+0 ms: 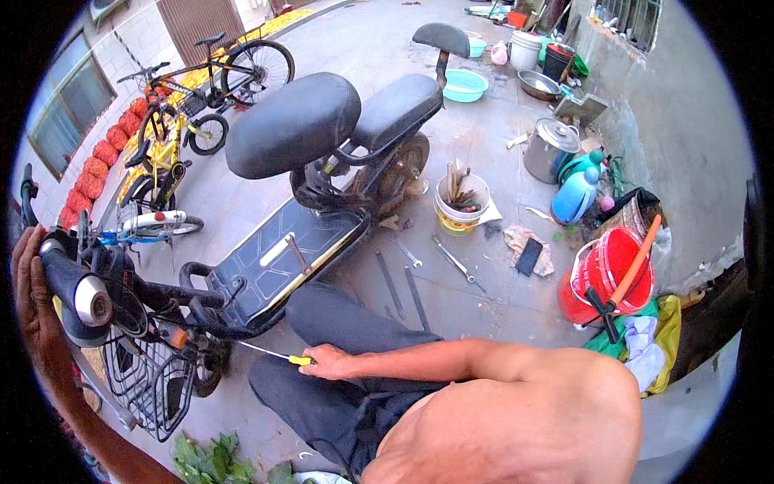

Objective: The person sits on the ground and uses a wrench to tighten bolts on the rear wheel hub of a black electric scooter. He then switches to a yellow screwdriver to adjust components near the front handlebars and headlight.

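A black electric scooter [262, 250] with padded seats stands in front of me, its handlebar end at my left. My left hand [34, 294] lies against the outer side of the handlebar head [87, 302], fingers stretched out along it and partly cut off by the picture's dark rim. My right hand [329, 362] is closed round the yellow handle of a screwdriver [270, 352]. Its long thin shaft points toward the scooter's front end, behind the wire basket [149, 387]. Whether the tip touches anything I cannot tell. A metal tool [298, 253] rests on the footboard.
On the ground right of the scooter lie a wrench [409, 253], a longer metal tool [454, 258], dark bars [390, 285] and a phone [529, 256] on a cloth. A tool bucket [458, 216] and red bucket [588, 282] stand beyond. Bicycles [218, 81] are at far left.
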`<act>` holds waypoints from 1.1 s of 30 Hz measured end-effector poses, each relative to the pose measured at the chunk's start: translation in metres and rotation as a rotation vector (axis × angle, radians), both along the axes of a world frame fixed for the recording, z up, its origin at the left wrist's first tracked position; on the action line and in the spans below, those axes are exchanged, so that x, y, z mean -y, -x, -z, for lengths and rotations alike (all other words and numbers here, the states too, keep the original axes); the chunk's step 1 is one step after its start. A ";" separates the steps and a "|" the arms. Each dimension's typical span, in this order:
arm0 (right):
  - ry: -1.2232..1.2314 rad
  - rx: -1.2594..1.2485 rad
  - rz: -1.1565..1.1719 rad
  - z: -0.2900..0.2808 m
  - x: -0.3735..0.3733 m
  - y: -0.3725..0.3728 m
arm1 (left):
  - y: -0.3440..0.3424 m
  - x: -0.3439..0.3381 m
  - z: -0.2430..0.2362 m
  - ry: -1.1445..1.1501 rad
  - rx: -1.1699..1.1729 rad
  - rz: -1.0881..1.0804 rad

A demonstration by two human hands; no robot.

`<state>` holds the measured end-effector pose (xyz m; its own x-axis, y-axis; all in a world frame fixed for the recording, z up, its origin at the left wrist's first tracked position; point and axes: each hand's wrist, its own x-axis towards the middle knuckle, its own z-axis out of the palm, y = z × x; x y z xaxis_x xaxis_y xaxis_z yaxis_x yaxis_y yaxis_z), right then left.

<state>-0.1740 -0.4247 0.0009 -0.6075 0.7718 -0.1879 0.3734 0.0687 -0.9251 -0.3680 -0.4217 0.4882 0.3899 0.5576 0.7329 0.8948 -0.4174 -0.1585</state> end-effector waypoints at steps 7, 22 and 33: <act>-0.089 0.045 -0.040 -0.013 0.001 0.008 | 0.046 -0.001 -0.016 -0.044 -0.229 -0.077; -0.099 -0.014 0.021 -0.006 -0.002 -0.001 | 0.051 -0.061 -0.019 0.318 0.515 -0.011; -0.092 -0.016 0.037 0.000 -0.004 0.005 | 0.074 -0.055 -0.020 0.123 -0.231 0.000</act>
<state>-0.1788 -0.4210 0.0013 -0.5803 0.8075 -0.1057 0.3626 0.1400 -0.9214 -0.4419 -0.3662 0.5086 0.5390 0.6370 0.5512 0.8408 -0.4456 -0.3073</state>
